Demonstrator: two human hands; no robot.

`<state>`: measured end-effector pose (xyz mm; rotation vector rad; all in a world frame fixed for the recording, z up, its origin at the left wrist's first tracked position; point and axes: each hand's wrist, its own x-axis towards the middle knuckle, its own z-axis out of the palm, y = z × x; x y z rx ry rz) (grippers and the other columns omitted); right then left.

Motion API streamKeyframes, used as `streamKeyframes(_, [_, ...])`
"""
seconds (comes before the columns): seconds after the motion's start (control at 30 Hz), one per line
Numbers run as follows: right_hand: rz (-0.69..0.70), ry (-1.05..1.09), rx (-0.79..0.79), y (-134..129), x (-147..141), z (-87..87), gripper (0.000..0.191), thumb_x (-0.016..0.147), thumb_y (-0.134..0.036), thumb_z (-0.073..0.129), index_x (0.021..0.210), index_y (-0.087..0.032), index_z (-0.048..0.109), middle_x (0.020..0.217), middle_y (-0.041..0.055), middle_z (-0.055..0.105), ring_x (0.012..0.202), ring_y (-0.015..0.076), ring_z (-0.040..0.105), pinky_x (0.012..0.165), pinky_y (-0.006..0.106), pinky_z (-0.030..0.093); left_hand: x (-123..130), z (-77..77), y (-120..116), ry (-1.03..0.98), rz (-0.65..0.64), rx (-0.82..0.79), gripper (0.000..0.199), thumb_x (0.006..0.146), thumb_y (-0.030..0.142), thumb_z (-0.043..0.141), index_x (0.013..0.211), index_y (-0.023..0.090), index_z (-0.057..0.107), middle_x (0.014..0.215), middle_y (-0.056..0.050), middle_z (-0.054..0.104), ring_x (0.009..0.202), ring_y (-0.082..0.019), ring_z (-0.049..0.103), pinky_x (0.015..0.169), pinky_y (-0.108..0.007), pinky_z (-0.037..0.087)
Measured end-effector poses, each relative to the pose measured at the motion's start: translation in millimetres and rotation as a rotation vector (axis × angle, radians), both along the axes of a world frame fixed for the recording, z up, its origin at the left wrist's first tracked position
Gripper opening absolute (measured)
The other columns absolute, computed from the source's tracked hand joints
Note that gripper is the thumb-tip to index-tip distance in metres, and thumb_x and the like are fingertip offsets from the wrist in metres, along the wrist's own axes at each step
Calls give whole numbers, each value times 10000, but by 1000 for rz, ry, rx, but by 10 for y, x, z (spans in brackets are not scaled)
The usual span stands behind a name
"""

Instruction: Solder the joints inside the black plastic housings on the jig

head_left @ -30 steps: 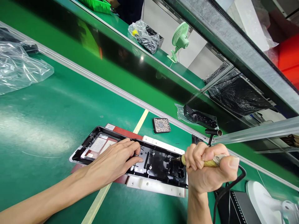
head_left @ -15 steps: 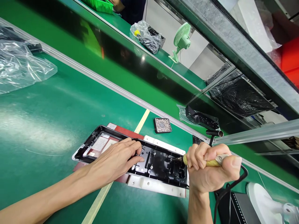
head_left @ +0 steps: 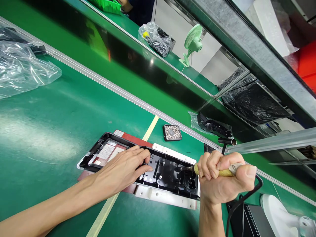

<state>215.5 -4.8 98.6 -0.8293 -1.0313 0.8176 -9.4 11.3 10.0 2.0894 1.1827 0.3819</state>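
Observation:
A long black plastic housing lies open side up on a red board with white blocks along its sides. My left hand rests on the middle of the housing, fingers curled over its far edge; what the fingertips hold, if anything, is hidden. In a fist, my right hand grips the yellow handle of a corded hand tool. The tool's thin metal tip points left into the right part of the housing. A small tray of tiny metal parts sits beyond the housing.
A metal rail crosses behind the work. Clear plastic bags lie at the left. Wrapped black parts are beyond the rail. A white round base and a black box stand lower right. A green fan and a person's hand are farther back.

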Motion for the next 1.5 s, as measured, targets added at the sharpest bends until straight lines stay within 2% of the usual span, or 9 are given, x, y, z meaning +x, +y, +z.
streamKeyframes(0.5, [-6,1,1,-2,-29,6,427,900,-483,459,577,-209,520,402,-70,363,297,80,301,297,199,293,-9,-15,-7,-41,8,50,176,965,347,574,846,220,544,805,15,576,812,-180,554,656,-287,342])
streamKeyframes(1.2, [20,-8,19,-1,-42,-6,444,920,-513,452,600,-211,512,407,-73,355,311,80,312,307,196,307,10,41,-4,13,4,4,162,969,333,576,865,213,544,828,3,572,830,-191,555,664,-286,337])
streamKeyframes(1.5, [3,-5,3,-3,-45,6,462,900,-543,476,582,-209,519,397,-72,359,303,81,307,307,193,292,1,6,-14,-18,7,46,182,969,346,564,845,217,530,803,6,567,800,-186,555,646,-284,337])
